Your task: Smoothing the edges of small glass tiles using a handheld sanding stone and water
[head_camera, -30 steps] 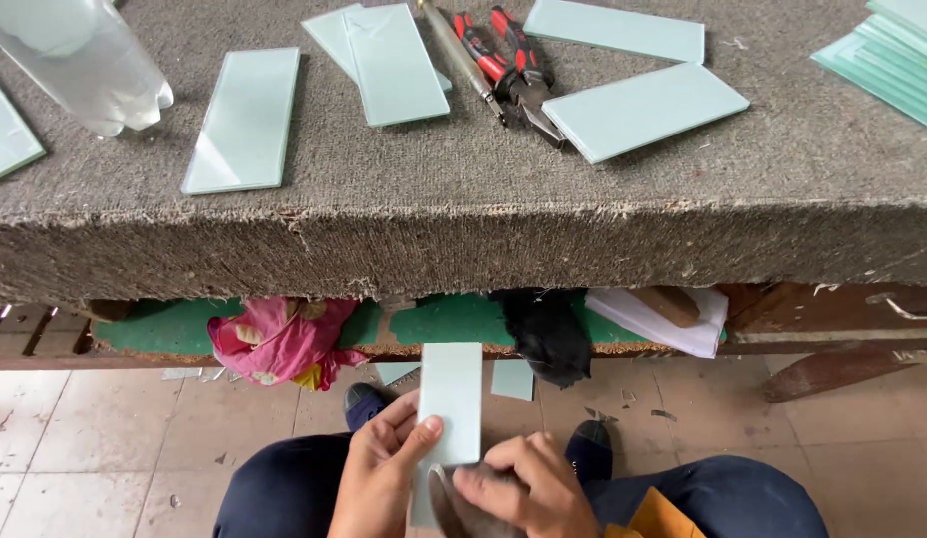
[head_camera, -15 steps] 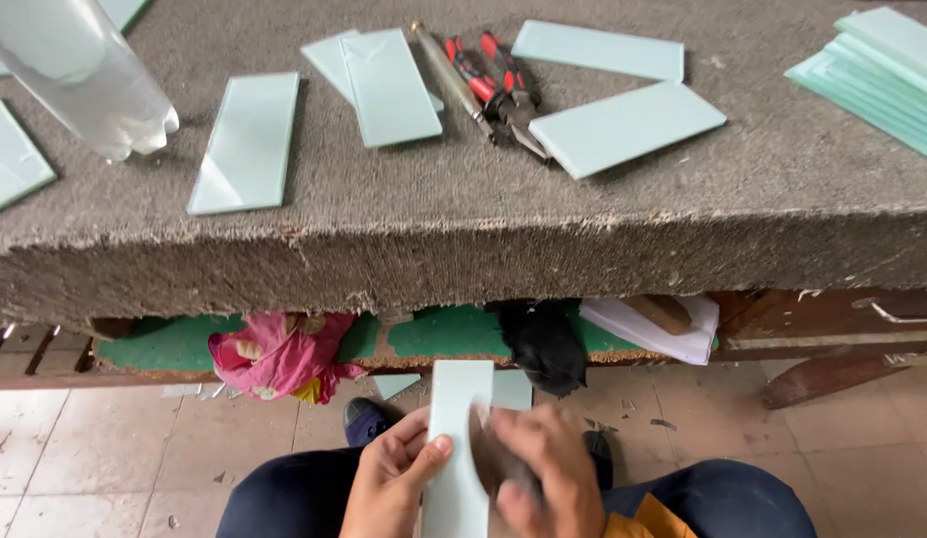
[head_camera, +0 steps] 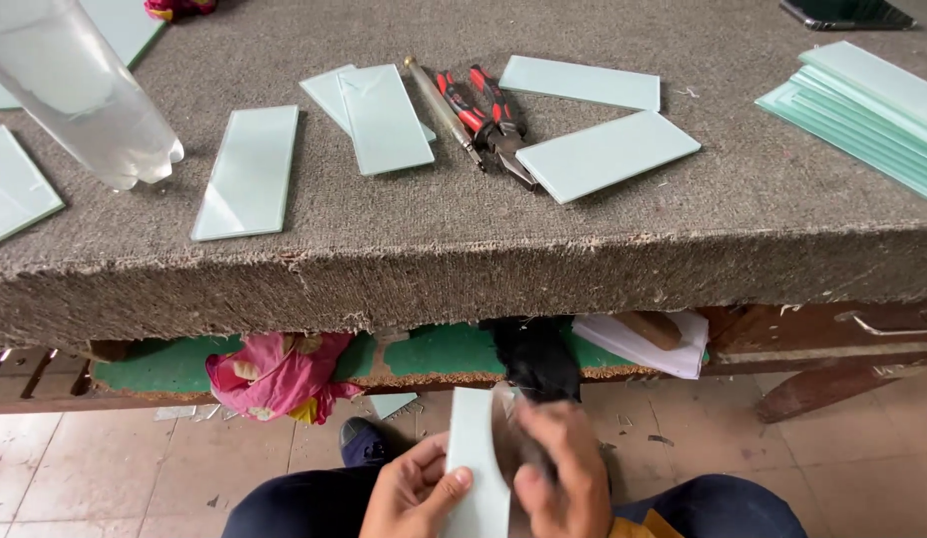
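Down near my lap, I'm gripping a glass strip [head_camera: 475,468] with my left hand [head_camera: 412,490], my right hand [head_camera: 555,468] closing around its right edge; several cut pieces [head_camera: 252,171] are lying on the table [head_camera: 404,249].

The right hand [head_camera: 558,468] has slid up along the edge of the pale green rectangular glass strip [head_camera: 476,463], blurred in motion, while the left hand [head_camera: 414,493] has shifted lower on it, thumb across its face.

Both hands sit low at the bottom centre of the frame, above the knees. The left hand [head_camera: 414,493] curls, thumb pressed forward. The right hand [head_camera: 558,468], knuckles up, is blurred.
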